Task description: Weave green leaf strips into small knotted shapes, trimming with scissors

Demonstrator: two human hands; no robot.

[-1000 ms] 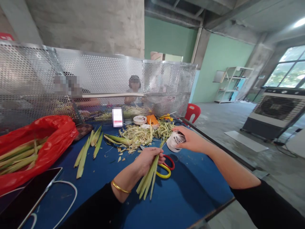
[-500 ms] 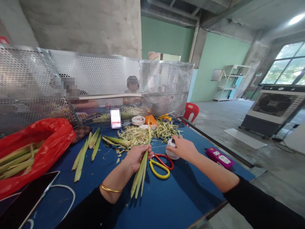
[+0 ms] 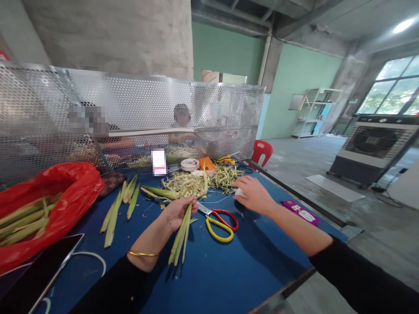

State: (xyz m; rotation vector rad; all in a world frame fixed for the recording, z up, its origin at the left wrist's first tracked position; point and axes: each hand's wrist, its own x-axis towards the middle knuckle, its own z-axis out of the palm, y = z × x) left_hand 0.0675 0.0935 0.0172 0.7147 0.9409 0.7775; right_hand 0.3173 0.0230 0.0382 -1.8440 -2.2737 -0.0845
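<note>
Left hand (image 3: 178, 213), center of frame: thumb and fingers pinched closed on the top end of a bundle of green husk strips (image 3: 179, 242). Loose ends fan down toward the bottom of the frame, over the blue tabletop (image 3: 255, 270). Gold bangle (image 3: 142, 254) on that wrist.

Right hand (image 3: 253, 194), right of center: fingers curled partway round a white thread spool (image 3: 240, 192). Spool mostly hidden by the hand; can't make out if it's lifted or resting on the table. White thread (image 3: 218, 202) spans the gap between the hands, slightly slack.

Scissors (image 3: 209, 214) lie flat between the hands, one red handle, one yellow, blades pointing upper left toward the left hand.

Behind the hands, mid-frame: heap of shredded husk (image 3: 186, 183), greener scraps (image 3: 225, 179) to its right, tape roll (image 3: 190, 164) and orange item (image 3: 207, 164) at the back edge.

Left side: red plastic bag (image 3: 81, 176) with husks (image 3: 28, 218) inside, loose husk leaves (image 3: 112, 222) on the table beside it. Lower left: dark-screened device (image 3: 39, 274) with white cable (image 3: 94, 254).

Purple case (image 3: 301, 212) right of the right forearm. Perforated metal screen (image 3: 147, 100) across upper left, people behind it. Air cooler (image 3: 373, 144) at far right.
</note>
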